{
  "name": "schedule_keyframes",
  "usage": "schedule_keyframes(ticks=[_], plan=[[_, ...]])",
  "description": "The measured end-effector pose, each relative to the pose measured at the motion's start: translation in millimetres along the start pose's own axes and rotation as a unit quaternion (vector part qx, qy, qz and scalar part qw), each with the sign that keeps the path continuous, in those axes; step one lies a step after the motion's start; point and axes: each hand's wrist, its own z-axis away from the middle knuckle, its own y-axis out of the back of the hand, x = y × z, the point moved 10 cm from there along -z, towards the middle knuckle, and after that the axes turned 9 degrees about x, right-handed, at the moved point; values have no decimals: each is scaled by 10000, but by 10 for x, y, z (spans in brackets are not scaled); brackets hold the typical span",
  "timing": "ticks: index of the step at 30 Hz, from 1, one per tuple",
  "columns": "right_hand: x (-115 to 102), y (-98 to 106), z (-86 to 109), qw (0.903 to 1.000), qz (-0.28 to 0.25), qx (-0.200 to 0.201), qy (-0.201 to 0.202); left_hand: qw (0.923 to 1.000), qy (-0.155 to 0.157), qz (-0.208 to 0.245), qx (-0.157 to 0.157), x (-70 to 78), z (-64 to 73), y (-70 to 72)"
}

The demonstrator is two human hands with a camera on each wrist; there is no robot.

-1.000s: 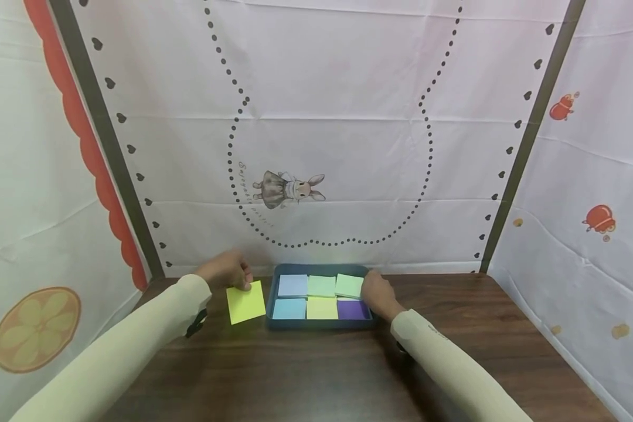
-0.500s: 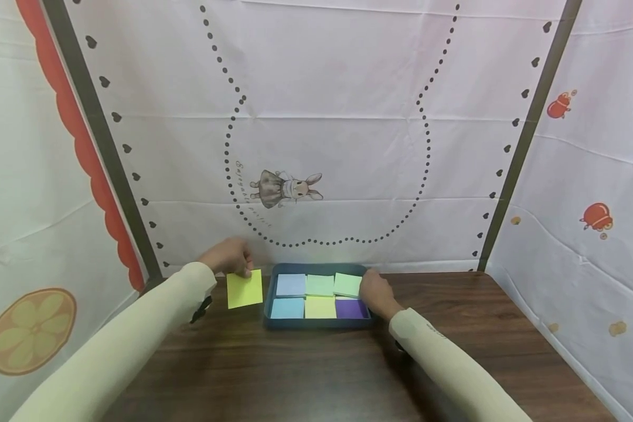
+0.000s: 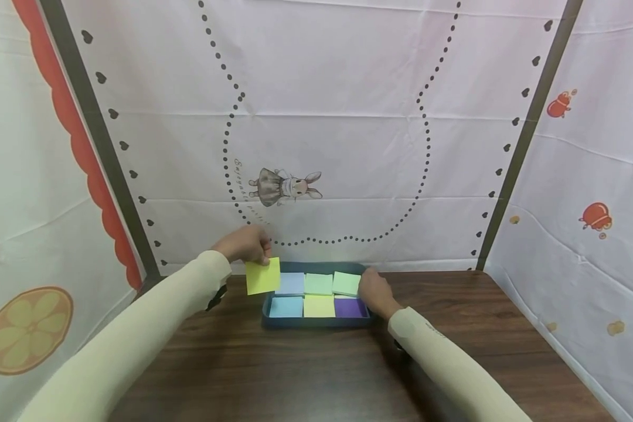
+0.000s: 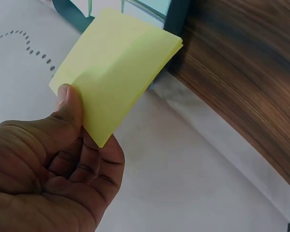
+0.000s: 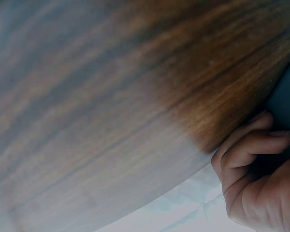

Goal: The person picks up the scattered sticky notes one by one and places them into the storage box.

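My left hand (image 3: 246, 244) pinches a square yellow sticky note pad (image 3: 262, 276) by its upper edge, over the left end of a dark blue tray (image 3: 316, 323). In the left wrist view the thumb lies on the face of the pad (image 4: 118, 72), with the fingers curled behind it. Several pads lie in two rows in the tray: a lavender one (image 3: 291, 282), two pale green ones, a light blue one (image 3: 286, 307), a pale yellow one (image 3: 319, 306) and a purple one (image 3: 350, 308). My right hand (image 3: 378, 293) grips the tray's right end, fingers curled against its wall (image 5: 286, 94).
The tray stands on a dark wooden table (image 3: 316, 369), close to its back edge. A white printed cloth (image 3: 337, 152) hangs right behind, and more cloth (image 3: 575, 246) encloses both sides.
The left hand has lifted the yellow pad and carried it rightward, from beside the tray to over its left end. The right hand keeps its place at the tray.
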Motion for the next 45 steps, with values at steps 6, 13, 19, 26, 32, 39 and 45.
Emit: schedule_keyframes(ticks=[6,13,19,26,32,39,45], plan=[[-21,30,14,10000,52,15,-13,9999,-91,99,-88,114,-101,-172],[-38,43,22,9999,137,95,-3,9991,-231,223,-283,240,-182,-392],[-39,78,39,9998,84,186,74,9966,-479,503,-439,266,-283,-630],[-40,71,51,9998,-126,145,15,9963,83,684,-505,312,-222,-770],[-50,83,33,9999,-76,118,49,9966,42,472,-679,332,-188,-811],[-62,93,4,9998,86,94,123,9953,168,317,-904,220,-117,-855],[-18,39,5,10000,-59,-13,-42,9915,289,711,-1055,115,-81,-929]])
